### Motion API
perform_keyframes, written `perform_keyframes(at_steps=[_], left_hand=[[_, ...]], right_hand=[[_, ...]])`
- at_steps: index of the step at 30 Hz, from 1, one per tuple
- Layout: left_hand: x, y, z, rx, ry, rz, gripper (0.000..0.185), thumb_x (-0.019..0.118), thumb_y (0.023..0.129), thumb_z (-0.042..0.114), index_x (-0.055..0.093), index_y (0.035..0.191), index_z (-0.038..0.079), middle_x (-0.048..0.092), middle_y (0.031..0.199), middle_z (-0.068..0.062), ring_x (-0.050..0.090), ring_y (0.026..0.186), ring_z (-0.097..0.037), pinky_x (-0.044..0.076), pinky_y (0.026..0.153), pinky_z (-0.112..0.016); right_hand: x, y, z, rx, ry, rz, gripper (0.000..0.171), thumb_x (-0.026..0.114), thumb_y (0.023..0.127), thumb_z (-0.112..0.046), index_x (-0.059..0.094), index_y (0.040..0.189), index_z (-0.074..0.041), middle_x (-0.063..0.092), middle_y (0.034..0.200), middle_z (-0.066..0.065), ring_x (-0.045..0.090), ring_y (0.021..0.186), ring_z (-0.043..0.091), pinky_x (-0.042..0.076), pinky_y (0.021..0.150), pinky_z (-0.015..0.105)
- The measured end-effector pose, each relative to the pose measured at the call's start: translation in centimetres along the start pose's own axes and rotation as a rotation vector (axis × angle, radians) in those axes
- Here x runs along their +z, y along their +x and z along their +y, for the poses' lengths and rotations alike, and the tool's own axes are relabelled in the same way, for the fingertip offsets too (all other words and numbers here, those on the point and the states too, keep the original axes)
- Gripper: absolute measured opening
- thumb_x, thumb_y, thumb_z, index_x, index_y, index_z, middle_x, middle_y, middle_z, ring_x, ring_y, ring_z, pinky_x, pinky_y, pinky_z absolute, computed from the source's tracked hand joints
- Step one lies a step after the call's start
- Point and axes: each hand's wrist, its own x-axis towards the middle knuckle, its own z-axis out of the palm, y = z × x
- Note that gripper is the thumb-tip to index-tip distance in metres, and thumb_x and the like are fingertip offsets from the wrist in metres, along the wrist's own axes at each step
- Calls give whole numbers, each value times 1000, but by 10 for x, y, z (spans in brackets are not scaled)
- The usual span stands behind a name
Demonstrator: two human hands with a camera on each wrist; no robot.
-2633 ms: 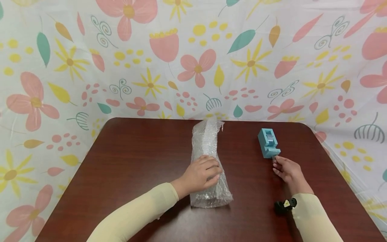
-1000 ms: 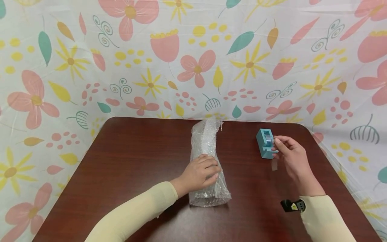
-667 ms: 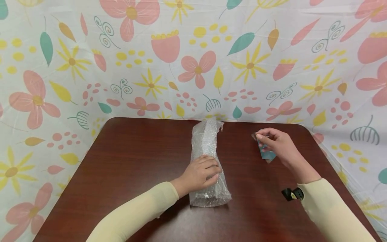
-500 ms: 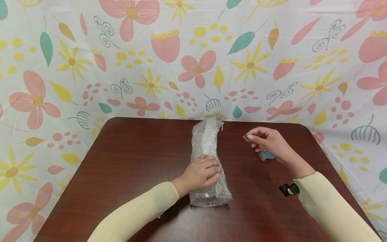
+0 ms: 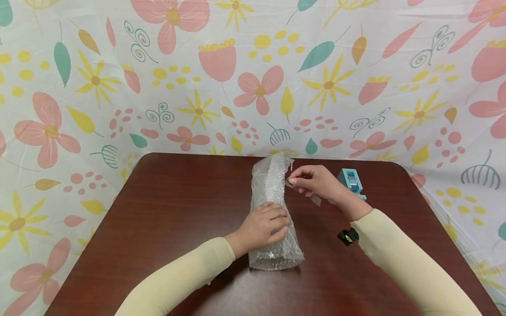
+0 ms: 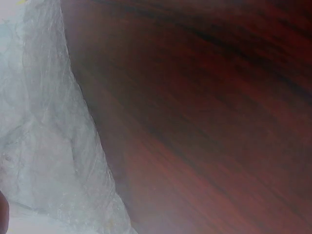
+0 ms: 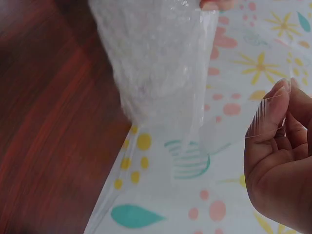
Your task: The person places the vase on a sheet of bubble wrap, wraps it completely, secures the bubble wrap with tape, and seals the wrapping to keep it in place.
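Observation:
A long package in clear bubble wrap point(image 5: 272, 180) lies lengthwise on the table; its wrap point(image 6: 53, 146) fills the left side of the left wrist view. My left hand point(image 5: 261, 229) holds it down at the middle, fingers curved over its top. Just right of the package's far half, my right hand point(image 5: 318, 184) pinches a strip of clear tape between thumb and fingertips. The strip's loose end point(image 5: 315, 200) hangs below the hand. In the right wrist view the clear tape point(image 7: 260, 116) crosses in front of the right hand point(image 7: 285, 151).
A light-blue tape dispenser point(image 5: 351, 180) stands at the right rear of the dark wood table point(image 5: 189, 197), partly behind the right forearm. A flower-print sheet point(image 5: 245, 79) hangs behind and beside the table.
My right hand has pulled a tape strip off the dispenser and moved left with it to the package's far right side. The left hand has stayed on the package.

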Motion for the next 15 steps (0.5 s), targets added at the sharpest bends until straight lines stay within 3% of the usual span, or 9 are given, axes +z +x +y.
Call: perform_keyframes(at_steps=[5,10,15], left_hand=[[0,1,1,-3,-4,6,13,67,94,24,76,103,21,73,105,6,68,110,-12,54,104,-35],[1,1,1,0,7,11,13,67,93,24,76,102,21,73,105,7,69,110,-12,54,104,-36],[0,0,1,4,6,25,12,69,92,24,76,101,21,74,104,7,69,109,-13,54,102,-36]], right_hand=[[18,19,-4,0,-13,-35,25,65,100,-17,72,115,2,67,84,3,62,72,16,56,64,29],[35,36,-11,-30,-76,-87,21,68,99,-17,76,109,-2,68,86,14,58,66,15,52,61,27],[48,47,-18,-59,-158,-134,15,69,97,-16,79,102,-5,72,85,8,58,66,11,50,60,26]])
